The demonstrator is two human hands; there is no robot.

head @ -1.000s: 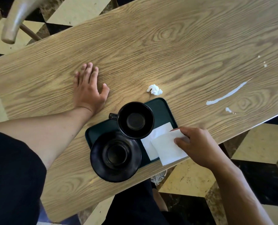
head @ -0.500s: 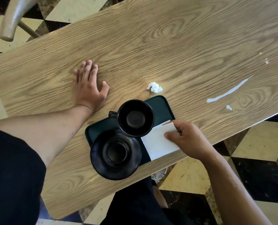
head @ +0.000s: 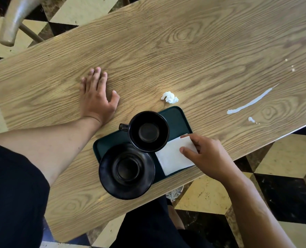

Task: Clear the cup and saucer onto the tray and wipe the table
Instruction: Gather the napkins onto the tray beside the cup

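A black cup (head: 149, 131) and a black saucer (head: 126, 171) sit side by side on a dark green tray (head: 178, 119) at the near edge of the wooden table (head: 166, 56). White napkins (head: 171, 158) lie on the tray's right part. My right hand (head: 205, 154) pinches the top napkin at its right corner, thumb on top. My left hand (head: 96, 97) rests flat on the table, left of the tray, fingers spread, holding nothing. A white streak of spilled liquid (head: 252, 102) with small drops crosses the table at the right.
A crumpled white tissue ball (head: 169, 97) lies just beyond the tray. A chair back (head: 14, 20) stands at the far left corner. The saucer overhangs the tray's near edge. Chequered floor tiles show below the table's near edge.
My right hand has carried the napkin from beyond the tray's right edge back over the other napkin on the tray. My left hand stays flat in place.
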